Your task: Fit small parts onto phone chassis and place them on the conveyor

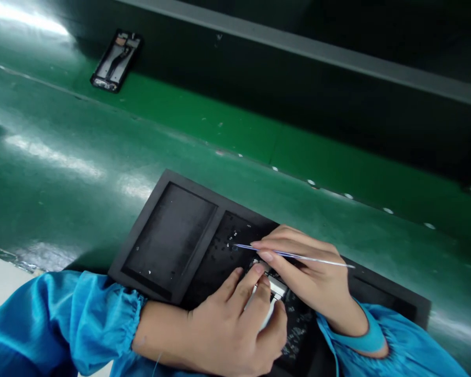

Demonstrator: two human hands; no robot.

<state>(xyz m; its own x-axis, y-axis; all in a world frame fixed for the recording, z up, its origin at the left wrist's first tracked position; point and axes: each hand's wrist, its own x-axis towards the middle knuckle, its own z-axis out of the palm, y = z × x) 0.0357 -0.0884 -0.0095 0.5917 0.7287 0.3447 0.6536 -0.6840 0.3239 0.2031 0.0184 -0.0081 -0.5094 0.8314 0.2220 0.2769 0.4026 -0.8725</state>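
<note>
A black foam tray (172,183) with rectangular recesses lies on the green surface in front of me. My right hand (310,275) pinches thin metal tweezers (298,256) whose tips point left over the tray's middle recess, where tiny parts are scattered. My left hand (231,324) is curled, fingers closed on a small white and silver part (277,288) that rests against the tray, just below the tweezers. Both hands touch at the fingertips. The left recess of the tray holds nothing I can make out. Blue sleeves cover both forearms.
A green conveyor belt (82,157) runs across the view. A bare phone frame (116,60) lies on it at the far upper left. A dark wall with a grey rail (337,52) closes the far side. A pale bench edge (0,277) shows at lower left.
</note>
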